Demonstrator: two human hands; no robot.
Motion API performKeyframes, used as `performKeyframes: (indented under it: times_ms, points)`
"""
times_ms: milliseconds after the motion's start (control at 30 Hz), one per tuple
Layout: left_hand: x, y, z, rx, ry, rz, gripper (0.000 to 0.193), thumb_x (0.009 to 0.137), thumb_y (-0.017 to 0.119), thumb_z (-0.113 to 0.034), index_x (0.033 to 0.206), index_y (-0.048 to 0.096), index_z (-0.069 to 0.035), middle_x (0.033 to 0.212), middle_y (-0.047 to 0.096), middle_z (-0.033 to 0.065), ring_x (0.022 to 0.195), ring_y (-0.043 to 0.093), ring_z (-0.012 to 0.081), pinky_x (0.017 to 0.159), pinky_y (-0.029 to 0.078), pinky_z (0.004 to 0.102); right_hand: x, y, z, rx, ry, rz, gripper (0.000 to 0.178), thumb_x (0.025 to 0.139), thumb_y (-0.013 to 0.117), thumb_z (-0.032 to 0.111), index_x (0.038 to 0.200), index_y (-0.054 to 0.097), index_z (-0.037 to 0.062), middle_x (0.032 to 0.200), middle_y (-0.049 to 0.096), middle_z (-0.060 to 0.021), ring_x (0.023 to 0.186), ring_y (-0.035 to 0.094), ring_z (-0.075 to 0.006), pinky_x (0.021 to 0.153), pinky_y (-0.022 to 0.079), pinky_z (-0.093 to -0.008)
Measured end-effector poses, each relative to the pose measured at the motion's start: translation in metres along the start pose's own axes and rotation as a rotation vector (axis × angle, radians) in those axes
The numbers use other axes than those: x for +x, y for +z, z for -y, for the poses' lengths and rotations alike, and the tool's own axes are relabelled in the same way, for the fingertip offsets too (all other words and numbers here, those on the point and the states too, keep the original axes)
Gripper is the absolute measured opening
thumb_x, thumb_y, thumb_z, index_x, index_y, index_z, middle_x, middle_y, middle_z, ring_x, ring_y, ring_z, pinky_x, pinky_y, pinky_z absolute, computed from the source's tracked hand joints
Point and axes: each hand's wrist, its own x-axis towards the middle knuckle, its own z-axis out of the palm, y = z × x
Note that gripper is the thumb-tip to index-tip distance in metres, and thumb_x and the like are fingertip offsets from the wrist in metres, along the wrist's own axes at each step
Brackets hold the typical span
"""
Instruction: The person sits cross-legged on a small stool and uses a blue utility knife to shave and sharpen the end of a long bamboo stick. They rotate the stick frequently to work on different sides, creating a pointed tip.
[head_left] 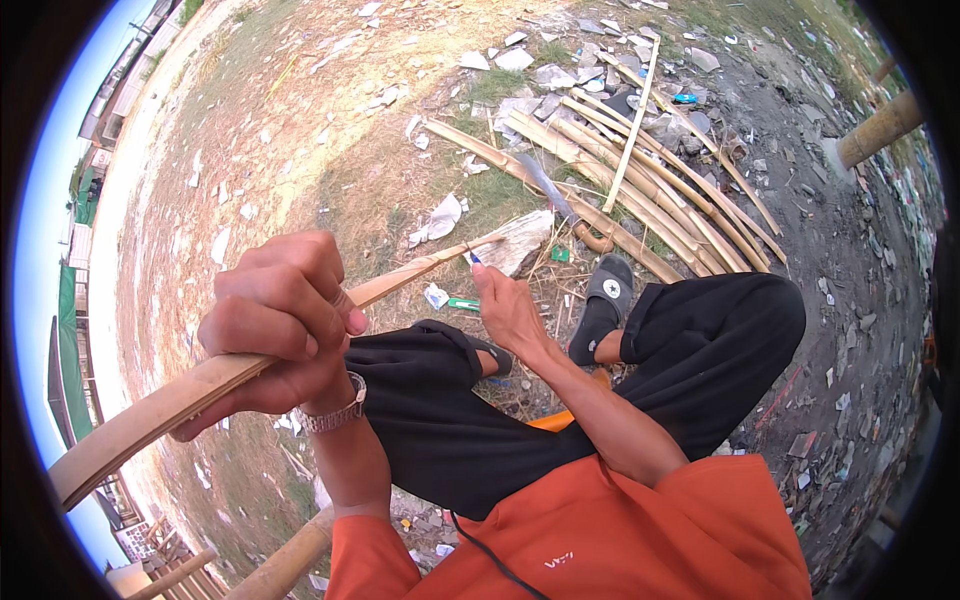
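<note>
My left hand, with a watch at its wrist, is wrapped round a long split bamboo strip. The strip runs from the lower left up to its narrow far end, near a pale rough block on the ground. At that end my right hand is closed on a small blue pen-like tool, its dark tip against the strip. Most of the tool is hidden by the fingers. Beyond the block lies a curved-blade knife with a bent wooden handle, resting across a bamboo piece.
Several split bamboo strips lie in a pile ahead to the right. Broken tile pieces litter the ground. My sandalled foot is close to the knife handle. A bamboo post stands at the right, and a bamboo pole is at the lower left.
</note>
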Motion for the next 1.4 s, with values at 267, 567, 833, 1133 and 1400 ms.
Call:
performKeyframes:
  times_ms: [267, 567, 833, 1133, 1400]
  points:
    - [-0.001, 0.001, -0.001, -0.013, -0.037, -0.019, 0.070, 0.083, 0.013, -0.073, 0.061, 0.037, -0.011, 0.039, 0.036, 0.0035, 0.032, 0.027, 0.0126, 0.038, 0.019, 0.0268, 0.009, 0.010, -0.040, -0.079, 0.045, -0.032, 0.056, 0.095, 0.031, 0.040, 0.078, 0.058, -0.0054, 0.079, 0.058, -0.0315, 0.081, 0.054, -0.0502, 0.077, 0.040, -0.0536]
    - [-0.001, -0.010, 0.001, -0.016, -0.060, -0.064, 0.071, 0.083, 0.014, -0.074, 0.058, 0.037, -0.011, 0.039, 0.036, 0.0031, 0.034, 0.027, 0.0121, 0.039, 0.018, 0.0262, 0.015, 0.012, -0.031, -0.019, 0.078, -0.011, 0.057, 0.095, 0.030, 0.042, 0.079, 0.058, -0.0051, 0.079, 0.057, -0.0322, 0.082, 0.053, -0.0502, 0.075, 0.040, -0.0524]
    - [-0.003, 0.001, 0.002, -0.042, -0.051, -0.101, 0.072, 0.083, 0.016, -0.074, 0.057, 0.037, -0.010, 0.040, 0.037, 0.0033, 0.034, 0.027, 0.0125, 0.038, 0.019, 0.0257, 0.014, 0.016, -0.036, 0.062, 0.079, -0.048, 0.057, 0.095, 0.029, 0.042, 0.076, 0.055, -0.0051, 0.073, 0.054, -0.0319, 0.078, 0.051, -0.0508, 0.072, 0.037, -0.0533]
    - [-0.007, -0.016, 0.002, -0.010, -0.063, -0.213, 0.074, 0.082, 0.014, -0.075, 0.059, 0.038, -0.009, 0.040, 0.035, 0.0047, 0.036, 0.027, 0.0128, 0.036, 0.021, 0.0244, 0.021, 0.021, -0.026, -0.054, 0.068, -0.026, 0.057, 0.094, 0.029, 0.043, 0.085, 0.061, -0.0036, 0.085, 0.058, -0.0328, 0.087, 0.054, -0.0509, 0.082, 0.041, -0.0525]
    - [-0.002, -0.002, 0.003, -0.011, -0.044, -0.127, 0.076, 0.081, 0.010, -0.075, 0.060, 0.040, -0.008, 0.041, 0.037, 0.0053, 0.033, 0.032, 0.0127, 0.032, 0.026, 0.0240, 0.021, 0.020, -0.095, -0.220, 0.256, -0.010, 0.062, 0.093, 0.030, 0.048, 0.087, 0.062, -0.0045, 0.086, 0.059, -0.0335, 0.086, 0.056, -0.0498, 0.081, 0.042, -0.0536]
